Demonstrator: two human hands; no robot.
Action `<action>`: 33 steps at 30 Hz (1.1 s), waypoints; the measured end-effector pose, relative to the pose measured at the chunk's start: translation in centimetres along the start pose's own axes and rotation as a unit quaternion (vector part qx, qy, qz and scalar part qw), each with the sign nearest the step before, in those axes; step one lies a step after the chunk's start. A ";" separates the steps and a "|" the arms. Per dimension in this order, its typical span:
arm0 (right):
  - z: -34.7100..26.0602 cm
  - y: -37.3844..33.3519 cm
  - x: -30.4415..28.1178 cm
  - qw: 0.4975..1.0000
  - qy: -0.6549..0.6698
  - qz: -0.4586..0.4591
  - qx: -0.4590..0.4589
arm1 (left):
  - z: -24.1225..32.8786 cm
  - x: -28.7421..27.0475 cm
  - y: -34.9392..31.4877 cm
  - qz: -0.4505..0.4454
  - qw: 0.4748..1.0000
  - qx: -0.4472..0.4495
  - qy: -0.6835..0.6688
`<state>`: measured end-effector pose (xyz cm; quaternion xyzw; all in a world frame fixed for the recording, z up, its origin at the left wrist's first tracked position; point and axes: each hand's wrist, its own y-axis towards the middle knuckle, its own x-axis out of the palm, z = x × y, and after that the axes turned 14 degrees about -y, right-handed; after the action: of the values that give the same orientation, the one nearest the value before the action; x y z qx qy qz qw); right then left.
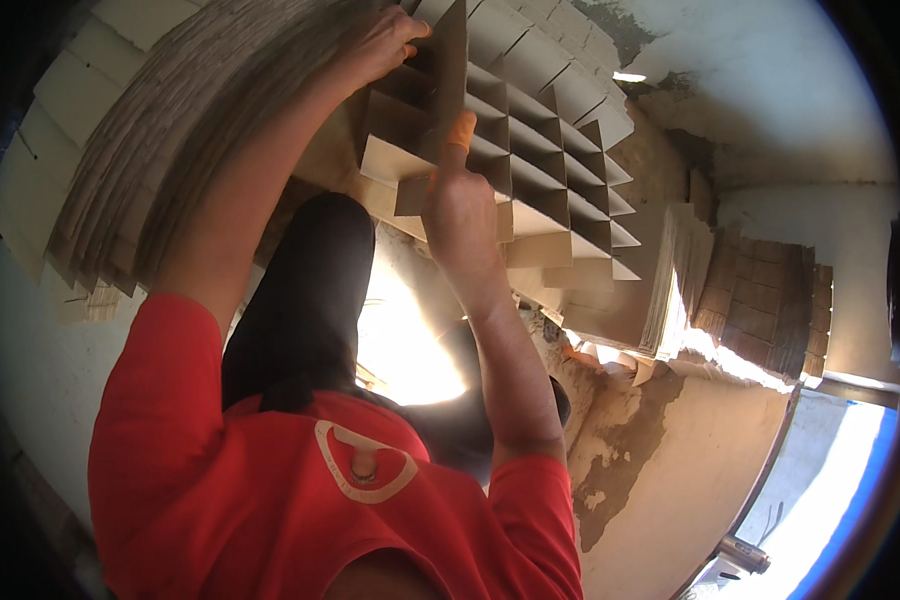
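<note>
A cardboard divider grid [535, 190], made of interlocked grey-brown strips, lies in front of me with its square cells facing up. My right hand [460, 210] is at its near left side, closed on the lower end of an upright cardboard strip [453, 75]. The index finger, in an orange finger cover, presses along that strip. Further away, at the grid's far left, my left hand [385, 48] has its fingers bent together close to the strip. Orange covers show on its fingertips too; whatever they pinch is hidden.
Long stacks of cardboard strips [170, 120] fill the left side. Flat slotted cardboard pieces [540, 50] lie behind the grid. More bundled cardboard [755, 300] stands at right by the peeling wall [690, 450]. My bent knee [320, 250] is just below the work.
</note>
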<state>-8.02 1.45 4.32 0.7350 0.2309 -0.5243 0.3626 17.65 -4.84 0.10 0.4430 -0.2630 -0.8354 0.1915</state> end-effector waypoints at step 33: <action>22.2 2.7 -0.9 0.932 -0.332 0.071 0.125 | 11.1 -2.0 -6.1 -0.200 0.976 0.015 -0.086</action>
<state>-19.82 -17.44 1.75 0.5726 -0.0227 -0.7363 0.3597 8.89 4.02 2.88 0.4161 -0.1966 -0.8878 -0.0094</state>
